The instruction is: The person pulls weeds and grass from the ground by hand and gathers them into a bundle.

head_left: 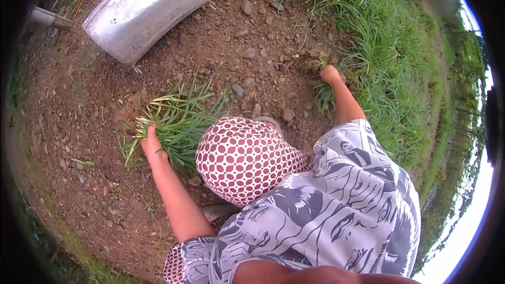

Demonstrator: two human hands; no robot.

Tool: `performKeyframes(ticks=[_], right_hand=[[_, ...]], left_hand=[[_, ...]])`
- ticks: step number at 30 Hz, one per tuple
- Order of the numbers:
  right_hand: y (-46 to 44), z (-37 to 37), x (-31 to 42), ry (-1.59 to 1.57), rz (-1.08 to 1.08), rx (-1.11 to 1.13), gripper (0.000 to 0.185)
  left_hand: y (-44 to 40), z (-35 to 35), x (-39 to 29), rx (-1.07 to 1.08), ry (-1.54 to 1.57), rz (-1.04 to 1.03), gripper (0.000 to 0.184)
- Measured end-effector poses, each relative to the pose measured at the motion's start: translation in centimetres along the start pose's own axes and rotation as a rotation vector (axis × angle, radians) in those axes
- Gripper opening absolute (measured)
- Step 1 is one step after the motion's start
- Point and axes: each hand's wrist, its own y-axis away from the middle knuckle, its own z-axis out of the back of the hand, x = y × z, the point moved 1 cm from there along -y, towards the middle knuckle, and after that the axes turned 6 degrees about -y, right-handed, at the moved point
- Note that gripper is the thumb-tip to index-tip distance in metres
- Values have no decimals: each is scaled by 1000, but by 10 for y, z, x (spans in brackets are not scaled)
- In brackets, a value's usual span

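Note:
My left hand is closed round a thick bunch of grass-like green plants. Their pale stem ends and brown roots point up and to the left, and the long leaves spread right towards my knee. On the other side, at the border of the standing grass, my right hand is closed on a smaller clump of similar plants. Brown, soil-coloured roots stick out above that fist, and dark green leaves hang below it. The fingers of both hands are partly hidden.
A dented metal tub lies tilted on the stony brown soil at upper left. Dense green grass grows along the right and top. A pipe-like piece shows at far left. My patterned knee is between my arms.

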Motion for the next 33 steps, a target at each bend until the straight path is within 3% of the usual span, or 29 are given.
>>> performKeyframes(ticks=[1,5,6,7,8,10,12,14,17,18,23,26,27,28,29,30,31,33], right_hand=[[9,18,13,-31,40,-2,36],[8,91,24,-462,-36,-436,40],[9,107,28,-689,92,-568,38],[25,132,51,-746,61,-695,32],[18,137,53,-903,409,-851,27],[33,142,77,-997,485,-860,24],[20,90,74,-822,264,-695,24],[11,33,71,21,138,-80,25],[13,25,79,100,92,129,30],[14,37,84,84,129,24,33],[43,131,126,-389,255,-654,30],[26,122,132,-579,334,-793,24],[18,101,130,-546,238,-697,27],[12,78,134,-263,92,-504,27],[12,54,136,95,189,-276,27],[-16,15,119,251,216,43,29],[-25,-1,117,372,171,26,32],[-16,33,143,141,143,106,40]], left_hand=[[0,2,2,-14,-16,-7,48],[-11,-1,8,-76,-65,-50,46],[-14,0,11,-106,-80,-52,45],[-13,-1,10,-97,-83,-51,45],[-11,-6,5,-88,-88,-48,44],[-4,-17,-5,-66,-87,-53,42],[4,-27,-11,-41,-72,-74,40],[4,-26,-10,-1,-120,-68,36],[15,-34,-17,18,-164,-151,33],[11,-32,-15,-56,-251,-157,30],[1,-26,-10,-4,-270,-124,30],[-13,-25,3,-100,-194,-163,30],[-12,-25,2,-82,-232,-146,30],[-11,-24,-1,-70,-265,-132,30],[-11,-22,-4,-60,-298,-120,30],[-10,-20,-5,-39,-291,-157,30],[-9,-20,-8,-22,-283,-199,30],[5,-21,-14,-26,-273,-187,29]])
